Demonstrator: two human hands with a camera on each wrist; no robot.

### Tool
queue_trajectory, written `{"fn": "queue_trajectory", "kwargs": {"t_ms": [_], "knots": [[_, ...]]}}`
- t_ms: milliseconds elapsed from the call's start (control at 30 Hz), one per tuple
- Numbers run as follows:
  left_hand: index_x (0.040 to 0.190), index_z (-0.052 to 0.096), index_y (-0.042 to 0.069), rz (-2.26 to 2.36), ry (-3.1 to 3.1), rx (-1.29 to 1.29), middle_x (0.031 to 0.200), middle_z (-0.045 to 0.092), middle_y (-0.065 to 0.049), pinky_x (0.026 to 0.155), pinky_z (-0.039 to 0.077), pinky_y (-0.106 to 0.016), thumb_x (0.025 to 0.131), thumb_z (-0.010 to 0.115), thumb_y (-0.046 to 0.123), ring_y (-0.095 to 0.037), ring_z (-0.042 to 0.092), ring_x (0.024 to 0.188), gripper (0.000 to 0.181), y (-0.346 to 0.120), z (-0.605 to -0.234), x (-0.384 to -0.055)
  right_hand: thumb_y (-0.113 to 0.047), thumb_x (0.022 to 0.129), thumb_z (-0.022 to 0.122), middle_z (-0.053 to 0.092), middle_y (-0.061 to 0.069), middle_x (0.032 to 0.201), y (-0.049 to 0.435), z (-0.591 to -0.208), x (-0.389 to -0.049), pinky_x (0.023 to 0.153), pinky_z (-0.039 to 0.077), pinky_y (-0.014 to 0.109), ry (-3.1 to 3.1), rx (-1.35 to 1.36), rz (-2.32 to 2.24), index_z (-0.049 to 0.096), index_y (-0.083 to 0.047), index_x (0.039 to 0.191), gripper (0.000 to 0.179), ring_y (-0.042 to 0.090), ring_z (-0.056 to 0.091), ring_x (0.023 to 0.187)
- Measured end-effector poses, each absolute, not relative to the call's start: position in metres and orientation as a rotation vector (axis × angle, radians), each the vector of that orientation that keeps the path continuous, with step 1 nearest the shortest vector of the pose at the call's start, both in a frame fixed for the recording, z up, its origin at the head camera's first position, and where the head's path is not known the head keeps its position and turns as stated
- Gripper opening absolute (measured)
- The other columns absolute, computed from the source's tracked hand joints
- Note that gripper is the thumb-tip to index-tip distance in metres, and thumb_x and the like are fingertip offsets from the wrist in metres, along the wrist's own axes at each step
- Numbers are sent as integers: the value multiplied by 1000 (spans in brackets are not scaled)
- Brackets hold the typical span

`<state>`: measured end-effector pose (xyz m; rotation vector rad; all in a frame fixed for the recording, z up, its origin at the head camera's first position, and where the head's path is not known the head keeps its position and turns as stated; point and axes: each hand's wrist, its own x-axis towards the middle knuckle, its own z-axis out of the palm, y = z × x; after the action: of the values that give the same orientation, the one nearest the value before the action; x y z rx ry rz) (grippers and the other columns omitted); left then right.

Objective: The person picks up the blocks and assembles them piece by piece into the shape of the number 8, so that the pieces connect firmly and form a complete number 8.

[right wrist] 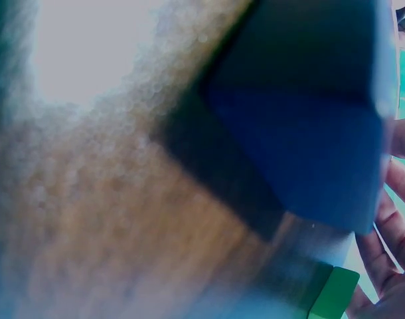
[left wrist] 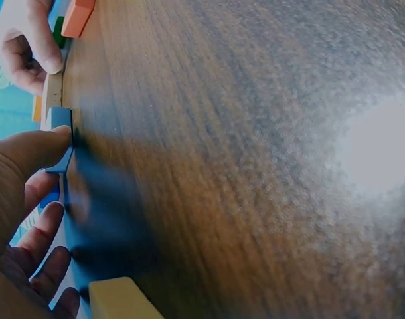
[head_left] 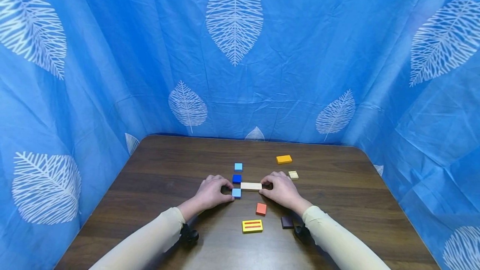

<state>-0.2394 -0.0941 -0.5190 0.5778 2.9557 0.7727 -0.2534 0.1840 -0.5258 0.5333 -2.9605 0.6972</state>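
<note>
My left hand (head_left: 211, 193) pinches a light blue block (head_left: 236, 193) between thumb and index finger, its other fingers loosely bent in the left wrist view. Just beyond that block lies a dark blue block (head_left: 237, 179). A long cream block (head_left: 251, 186) extends rightward from beside these two. At its right end, the thumb and index finger of my right hand (head_left: 282, 188) grip it from either side. Another light blue block (head_left: 238, 167) sits farther back, in line with the dark blue one. Fingers of my right hand (right wrist: 395, 226) show only partly at the right wrist view's edge.
An orange block (head_left: 283, 159) and a small striped cream block (head_left: 293, 175) lie beyond my right hand. Closer in are a red-orange block (head_left: 261, 209), a yellow block with red stripes (head_left: 252, 226) and a dark block (head_left: 287, 222) near my right wrist. Blue curtain (head_left: 232, 107) surrounds the table.
</note>
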Motion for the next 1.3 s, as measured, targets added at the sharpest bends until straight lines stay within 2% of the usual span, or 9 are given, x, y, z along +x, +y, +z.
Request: {"fn": "queue_trajectory", "kwargs": {"t_ms": [533, 900, 1067, 1300], "knots": [[101, 76, 22, 755, 2966, 594, 111, 66, 0, 97, 42, -54, 81, 86, 37, -30, 53, 113, 27, -92, -520, -238, -34, 84, 84, 63, -10, 95, 187, -521, -252, 86, 45, 41, -2982, 542, 756, 77, -20, 106, 27, 15, 53, 95], [100, 76, 22, 758, 2970, 589, 110, 66, -1, 96, 42, -53, 81, 87, 37, -31, 54, 112, 27, -91, -519, -237, -38, 88, 81, 63, -13, 100, 193, -516, -249, 86, 47, 38, -3004, 470, 832, 76, -25, 112, 28, 14, 52, 97], [101, 75, 22, 766, 2960, 576, 110, 65, 0, 97, 41, -53, 81, 86, 37, -31, 53, 112, 27, -92, -520, -236, -36, 89, 80, 65, -10, 103, 200, -509, -252, 88, 48, 42, -2960, 440, 848, 76, -23, 114, 28, 17, 55, 101], [102, 75, 23, 757, 2963, 569, 110, 65, 1, 97, 41, -53, 82, 86, 38, -30, 53, 113, 27, -92, -520, -237, -34, 92, 77, 67, -1, 117, 218, -496, -255, 93, 49, 49, -2927, 390, 903, 74, -17, 122, 34, 24, 55, 111]]}}
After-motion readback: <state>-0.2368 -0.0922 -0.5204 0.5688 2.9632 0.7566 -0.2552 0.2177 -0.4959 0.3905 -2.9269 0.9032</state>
